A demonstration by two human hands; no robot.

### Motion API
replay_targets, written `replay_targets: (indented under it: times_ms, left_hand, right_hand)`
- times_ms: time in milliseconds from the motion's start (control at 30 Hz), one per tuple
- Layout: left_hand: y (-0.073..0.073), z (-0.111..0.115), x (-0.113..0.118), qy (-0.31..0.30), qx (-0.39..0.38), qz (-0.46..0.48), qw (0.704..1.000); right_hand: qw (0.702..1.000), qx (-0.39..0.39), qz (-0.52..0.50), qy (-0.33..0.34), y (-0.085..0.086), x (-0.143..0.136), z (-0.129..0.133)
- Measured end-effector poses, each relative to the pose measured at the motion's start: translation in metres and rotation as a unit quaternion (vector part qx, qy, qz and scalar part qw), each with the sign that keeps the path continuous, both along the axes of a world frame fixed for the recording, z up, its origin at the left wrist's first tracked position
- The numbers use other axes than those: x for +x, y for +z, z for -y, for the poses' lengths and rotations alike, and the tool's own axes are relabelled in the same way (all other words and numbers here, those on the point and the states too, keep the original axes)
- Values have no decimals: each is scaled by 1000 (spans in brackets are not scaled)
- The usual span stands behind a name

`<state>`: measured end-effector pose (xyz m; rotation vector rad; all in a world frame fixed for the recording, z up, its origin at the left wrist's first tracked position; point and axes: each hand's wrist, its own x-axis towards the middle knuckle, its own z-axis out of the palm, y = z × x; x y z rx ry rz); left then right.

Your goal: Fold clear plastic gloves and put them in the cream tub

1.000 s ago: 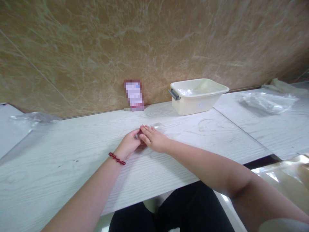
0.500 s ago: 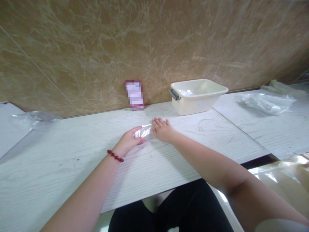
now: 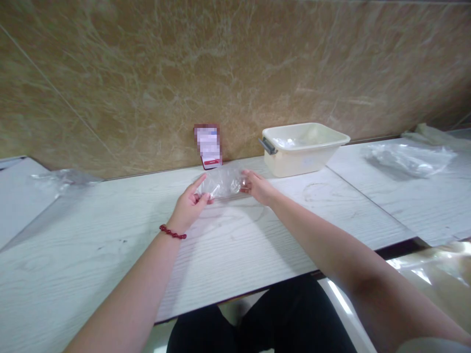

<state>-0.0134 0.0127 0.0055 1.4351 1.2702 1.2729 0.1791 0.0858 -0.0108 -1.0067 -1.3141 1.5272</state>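
A clear plastic bag [image 3: 222, 182] is stretched between my two hands, just above the table. My left hand [image 3: 191, 198], with a dark red bead bracelet at the wrist, grips its left end between thumb and fingers. On the other side my right hand [image 3: 257, 187] pinches the right end, its fingertips partly behind the film. The bag looks flat and shiny; I cannot make out anything inside it.
A phone [image 3: 209, 147] leans on the marble wall behind the bag. Right of it stands a cream plastic bin [image 3: 290, 164] with a grey handle. Clear plastic bags [image 3: 412, 159] lie farther right, and crumpled film [image 3: 66, 179] lies at the left. The white table [image 3: 228, 250] ends before my legs.
My right hand has gone from lying flat over the bag's end to pinching it. Both hands have moved slightly away from me, and more of the bag shows between them.
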Motion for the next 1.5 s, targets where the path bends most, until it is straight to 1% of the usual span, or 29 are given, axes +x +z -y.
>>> replay_targets:
  times_ms: [67,100,133,200,367,533,633,733,867,1000,1300,1400,1500]
  left_hand:
    - [-2,-1,0,3,15,1,1000]
    - [-3,-2,0,6,22,3,1000]
    - [-4,-2,0,10,27,5,1000]
    - [-6,-3,0,14,33,7,999]
    - [-4,-2,1,9,35,8,999]
    - [-4,-1,3,3,43,15,999]
    - [-5,-2,2,-1,48,20,999]
    - [-8,-3,1,-5,43,16,999]
    - [-13,-7,-2,-14,46,19,999]
    - [-15,-9,-2,-19,34,54,998]
    - [-6,-5,1,-45,-20,162,985]
    - [-7,-6,0,-46,-44,186,980]
    - [-11,-8,-1,-59,-75,184,978]
  right_hand:
    - [995,-20,-50,79,2,0,5]
    - [992,-23,-61,106,3,0,8]
    - [990,-23,-64,124,4,1,10]
    - [990,-12,-53,134,5,0,12]
    - [992,32,9,119,1,-4,12]
    - [995,74,53,52,-5,-3,7]
    - [995,83,47,24,-6,-3,4]
    - [997,72,4,12,-5,-4,4]
    - [996,54,-72,21,-3,-6,4]
    - [992,48,-111,35,-3,-7,4]
    - [988,36,-135,68,-1,-8,7]
    - [989,25,-132,67,2,-7,8]
    - [992,-2,-115,57,3,-7,10]
